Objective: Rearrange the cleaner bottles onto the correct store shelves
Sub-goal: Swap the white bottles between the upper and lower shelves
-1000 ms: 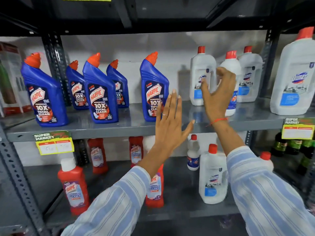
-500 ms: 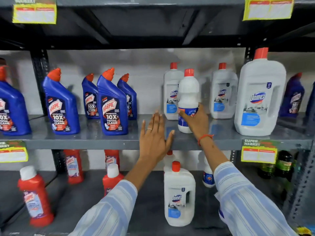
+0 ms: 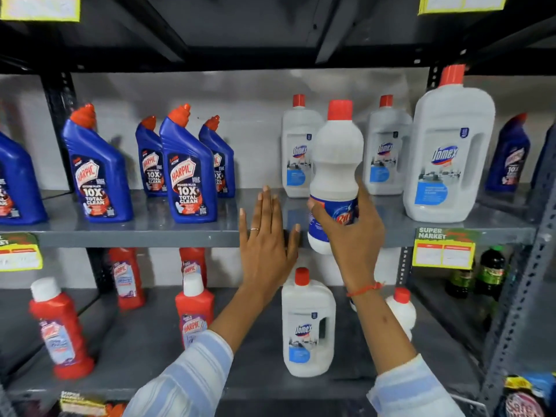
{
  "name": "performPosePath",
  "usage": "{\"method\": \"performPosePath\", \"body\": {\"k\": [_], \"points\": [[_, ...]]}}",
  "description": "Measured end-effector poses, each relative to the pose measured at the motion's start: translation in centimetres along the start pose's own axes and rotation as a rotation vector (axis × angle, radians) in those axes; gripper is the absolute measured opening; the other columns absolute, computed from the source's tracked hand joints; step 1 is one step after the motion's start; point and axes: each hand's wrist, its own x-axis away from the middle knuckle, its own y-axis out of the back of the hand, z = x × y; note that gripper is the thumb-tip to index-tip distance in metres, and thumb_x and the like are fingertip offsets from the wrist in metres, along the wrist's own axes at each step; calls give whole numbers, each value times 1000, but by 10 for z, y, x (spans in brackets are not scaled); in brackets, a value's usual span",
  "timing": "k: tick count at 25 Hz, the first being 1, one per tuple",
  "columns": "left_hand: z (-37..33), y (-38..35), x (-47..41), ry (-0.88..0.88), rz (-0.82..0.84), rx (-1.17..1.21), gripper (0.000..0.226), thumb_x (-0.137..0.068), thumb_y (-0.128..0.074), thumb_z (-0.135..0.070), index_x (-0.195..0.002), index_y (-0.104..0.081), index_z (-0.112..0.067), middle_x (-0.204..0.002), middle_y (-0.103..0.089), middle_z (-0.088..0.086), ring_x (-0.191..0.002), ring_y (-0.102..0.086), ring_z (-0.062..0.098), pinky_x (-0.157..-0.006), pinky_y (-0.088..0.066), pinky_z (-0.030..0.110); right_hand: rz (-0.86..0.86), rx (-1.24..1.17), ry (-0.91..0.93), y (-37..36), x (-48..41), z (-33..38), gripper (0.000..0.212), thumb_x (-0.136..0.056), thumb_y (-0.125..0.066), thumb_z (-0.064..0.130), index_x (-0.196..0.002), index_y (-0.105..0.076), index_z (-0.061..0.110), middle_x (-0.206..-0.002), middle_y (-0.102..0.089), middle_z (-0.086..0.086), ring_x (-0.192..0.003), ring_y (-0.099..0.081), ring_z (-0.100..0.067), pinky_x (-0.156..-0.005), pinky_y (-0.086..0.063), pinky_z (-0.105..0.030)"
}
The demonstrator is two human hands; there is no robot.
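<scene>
My right hand point(image 3: 353, 236) grips the lower part of a white round-shouldered bottle point(image 3: 335, 158) with a red cap and blue label, held in front of the middle shelf's edge point(image 3: 150, 234), its base below shelf level. My left hand point(image 3: 266, 245) is open, fingers spread flat against that edge, just left of the bottle. On the middle shelf stand several blue Harpic bottles point(image 3: 188, 173) at left and white Domex bottles point(image 3: 298, 152) at right, including a large one point(image 3: 448, 158).
The lower shelf point(image 3: 144, 335) holds red Harpic bottles point(image 3: 60, 326), a white Domex bottle point(image 3: 307, 326) and a small white bottle point(image 3: 401, 308). Dark green bottles point(image 3: 490, 269) stand at the right. A perforated upright post point(image 3: 523, 281) borders the right side. Yellow price tags point(image 3: 442, 251) hang on the shelf edges.
My right hand took hold of the white bottle on the middle shelf and has drawn it forward off the shelf, toward me. My left hand stayed by the shelf edge.
</scene>
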Motion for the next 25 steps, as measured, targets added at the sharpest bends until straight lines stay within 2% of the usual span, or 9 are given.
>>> {"method": "performPosePath", "body": {"k": [3, 5, 8, 12, 15, 17, 19, 22, 25], "points": [[2, -2, 31, 22, -56, 21, 67, -94, -32, -48, -147, -24, -7, -156, -22, 15, -145, -15, 21, -119, -7, 44, 21, -25, -42, 18, 43, -22, 73, -64, -78, 43, -127, -49, 21, -121, -60, 5, -108, -59, -13, -92, -53, -34], [7, -10, 59, 41, -20, 30, 69, -94, -32, -49, -149, -18, -9, -158, -17, 14, -146, -12, 21, -119, -4, 42, 45, -27, -109, 29, 68, -46, 73, -64, -81, 34, -127, -48, 21, -125, -59, 4, -115, -57, -15, -96, -52, -38], [19, -33, 111, 83, 81, 61, 71, -94, -32, -50, -150, -12, -11, -158, -13, 14, -147, -8, 23, -119, -7, 45, 17, 62, -156, 45, 99, -88, 67, -64, -84, 28, -121, -51, 18, -119, -63, 3, -109, -59, -12, -94, -52, -31], [39, -71, 175, 52, 366, 112, 84, -89, -36, -61, -150, -10, -9, -158, -10, 13, -147, -11, 24, -119, -13, 46, -4, 170, -218, 57, 125, -145, 61, -64, -85, 24, -114, -55, 8, -111, -67, -10, -102, -61, -19, -95, -50, -32], [51, -100, 212, 3, 686, 161, 97, -83, -35, -72, -150, -6, -9, -158, -2, 7, -147, -9, 22, -119, -11, 43, 75, 278, -355, 56, 129, -188, 61, -68, -80, 23, -116, -50, -1, -113, -63, -21, -106, -59, -33, -100, -47, -44], [55, -117, 229, 5, 829, 124, 105, -79, -39, -76, -150, -3, -8, -160, -3, 9, -148, -7, 23, -120, -6, 43, 129, 355, -488, 55, 130, -209, 70, -65, -81, 23, -120, -45, -1, -117, -60, -23, -109, -57, -36, -100, -44, -35], [61, -131, 237, 16, 972, 81, 113, -74, -43, -79, -150, 1, -8, -161, -1, 10, -148, -2, 22, -120, -1, 44, 153, 402, -514, 54, 132, -227, 76, -57, -88, 18, -118, -47, 0, -116, -62, -19, -108, -57, -33, -91, -39, -22], [70, -145, 247, -12, 1130, 19, 115, -74, -47, -78, -149, 7, -9, -161, 5, 9, -148, 3, 22, -119, 4, 46, 204, 499, -512, 49, 127, -244, 70, -54, -89, 24, -107, -51, -1, -102, -65, -19, -95, -61, -32, -81, -42, -24], [77, -151, 259, -31, 1150, -4, 107, -79, -46, -72, -150, 5, -11, -161, 5, 8, -148, 3, 22, -119, 3, 46, 230, 565, -513, 46, 124, -254, 65, -58, -86, 30, -106, -53, 1, -100, -65, -18, -93, -62, -31, -78, -42, -24]]}}
